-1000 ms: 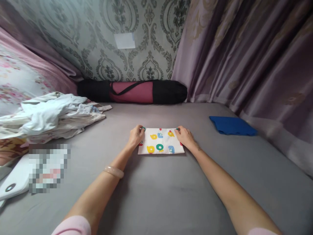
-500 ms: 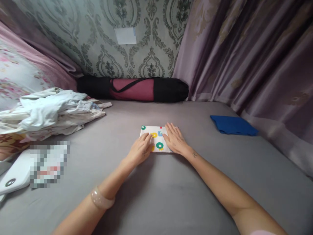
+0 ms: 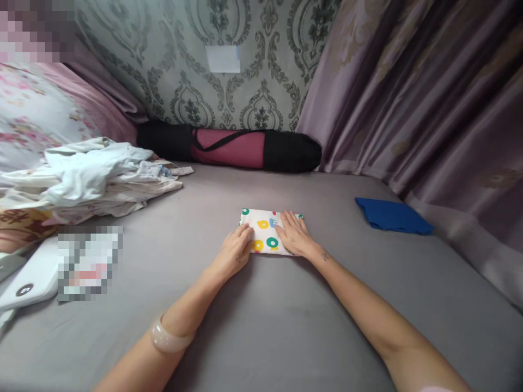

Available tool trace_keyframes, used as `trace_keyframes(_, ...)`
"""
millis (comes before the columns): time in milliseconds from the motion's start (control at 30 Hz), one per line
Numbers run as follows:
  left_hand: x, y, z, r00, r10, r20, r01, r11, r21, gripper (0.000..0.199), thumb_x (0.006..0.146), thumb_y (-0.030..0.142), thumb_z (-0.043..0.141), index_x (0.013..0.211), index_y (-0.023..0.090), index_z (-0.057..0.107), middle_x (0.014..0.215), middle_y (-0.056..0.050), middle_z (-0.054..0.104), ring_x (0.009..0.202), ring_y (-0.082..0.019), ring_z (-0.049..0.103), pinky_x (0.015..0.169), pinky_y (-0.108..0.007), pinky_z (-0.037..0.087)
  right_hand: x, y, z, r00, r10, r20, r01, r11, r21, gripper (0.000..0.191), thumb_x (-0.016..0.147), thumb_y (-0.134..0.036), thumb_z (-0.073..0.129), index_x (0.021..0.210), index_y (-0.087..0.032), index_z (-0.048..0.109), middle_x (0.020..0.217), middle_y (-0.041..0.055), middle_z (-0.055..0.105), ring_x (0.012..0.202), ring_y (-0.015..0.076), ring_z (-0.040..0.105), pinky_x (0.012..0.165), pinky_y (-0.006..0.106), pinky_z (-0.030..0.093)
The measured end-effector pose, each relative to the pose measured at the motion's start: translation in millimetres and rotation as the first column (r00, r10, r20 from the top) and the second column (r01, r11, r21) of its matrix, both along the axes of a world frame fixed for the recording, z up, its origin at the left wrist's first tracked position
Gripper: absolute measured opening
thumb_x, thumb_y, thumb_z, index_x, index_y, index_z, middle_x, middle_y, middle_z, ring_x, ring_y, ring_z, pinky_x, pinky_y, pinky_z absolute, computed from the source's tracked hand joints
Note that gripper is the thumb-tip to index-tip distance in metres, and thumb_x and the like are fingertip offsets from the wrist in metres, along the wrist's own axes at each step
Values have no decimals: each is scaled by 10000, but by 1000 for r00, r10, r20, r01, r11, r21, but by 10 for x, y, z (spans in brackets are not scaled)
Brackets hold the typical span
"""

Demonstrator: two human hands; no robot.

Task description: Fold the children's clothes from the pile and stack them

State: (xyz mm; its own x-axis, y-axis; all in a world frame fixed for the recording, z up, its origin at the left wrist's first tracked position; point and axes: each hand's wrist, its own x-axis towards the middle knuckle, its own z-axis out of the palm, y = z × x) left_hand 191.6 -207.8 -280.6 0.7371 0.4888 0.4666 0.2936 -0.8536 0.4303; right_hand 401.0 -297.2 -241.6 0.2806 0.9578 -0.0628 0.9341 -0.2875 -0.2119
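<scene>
A folded white cloth (image 3: 261, 234) with green, yellow and blue printed figures lies flat on the grey sheet in front of me. My right hand (image 3: 295, 235) rests flat over its right part, fingers stretched out and slightly spread, covering some of the print. At the left edge of the cloth is my left hand (image 3: 236, 247), its fingers lightly bent and touching the border, with no grip to be seen. The left thumb is hidden from view. A pale bangle (image 3: 169, 336) circles my left forearm.
A blue folded cloth (image 3: 394, 216) lies to the right. Crumpled light clothes (image 3: 93, 171) are heaped on the left, near a white flat object (image 3: 35, 277) and a blurred-out item. A black and maroon long bag (image 3: 229, 147) lies along the patterned wall.
My left hand has slid left off the cloth's top to its left edge, uncovering more print. The right hand stays on the cloth. The view has turned slightly.
</scene>
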Motion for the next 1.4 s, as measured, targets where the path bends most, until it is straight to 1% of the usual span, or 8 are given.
trace_keyframes(100,-4,17,22,999,18,51,-18,1000,4,311,951,228,399,1245,168,480,1333,-188,530,1239,-262,522,1006,-444,461,-192,81,75,999,54,7,-55,996,74,663,982,-455,158,1497,-49,255,1573,136,190,1460,240,110,1174,448,39)
trace_keyframes(200,-3,34,84,997,31,66,-31,1000,-6,276,948,213,397,1193,168,515,1287,-178,566,1199,-248,555,978,-412,486,-372,208,73,991,134,7,-134,984,120,660,985,-457,157,1498,-53,256,1575,121,192,1460,223,107,1177,421,20)
trace_keyframes(467,-26,75,171,985,120,120,-105,987,-124,256,931,184,383,1119,166,557,1214,-145,607,1085,-212,609,942,-359,491,-389,371,-129,994,112,-18,-109,989,95,644,979,-441,205,1491,-57,279,1555,122,266,1448,226,160,1173,405,37)
trace_keyframes(700,-31,104,206,956,246,161,-211,955,-209,239,888,145,392,1034,196,574,1105,-93,654,1012,-191,624,898,-331,496,-431,377,29,991,120,-61,-120,993,10,649,978,-429,198,1495,-41,253,1567,148,211,1457,243,121,1169,438,56)
trace_keyframes(833,-41,125,221,938,306,161,-269,938,-218,278,865,116,374,1046,191,571,1068,-91,663,984,-193,631,888,-338,496,-642,460,125,986,162,-39,-159,985,72,636,976,-398,219,1497,-35,242,1571,139,201,1458,247,114,1170,450,48)
trace_keyframes(1000,-55,147,225,921,351,168,-309,923,-230,303,849,102,380,1067,184,573,1089,-94,661,1008,-197,624,913,-349,488,-899,591,16,984,175,6,-175,974,145,608,975,-360,237,1474,-17,296,1557,150,238,1453,248,139,1170,437,51)
trace_keyframes(1200,-43,153,208,928,341,151,-298,921,-250,314,824,90,388,1052,182,583,1061,-88,668,967,-195,631,889,-350,499,-957,627,-140,987,158,31,-161,972,168,602,973,-363,258,1466,-22,318,1551,155,256,1446,253,166,1167,434,82)
trace_keyframes(1400,-39,156,184,952,274,133,-241,945,-221,327,813,97,391,1064,184,581,1061,-92,661,976,-199,627,898,-359,498,-917,577,-57,980,194,-37,-188,973,131,594,980,-358,236,1470,-30,308,1560,153,232,1454,245,139,1172,424,88)
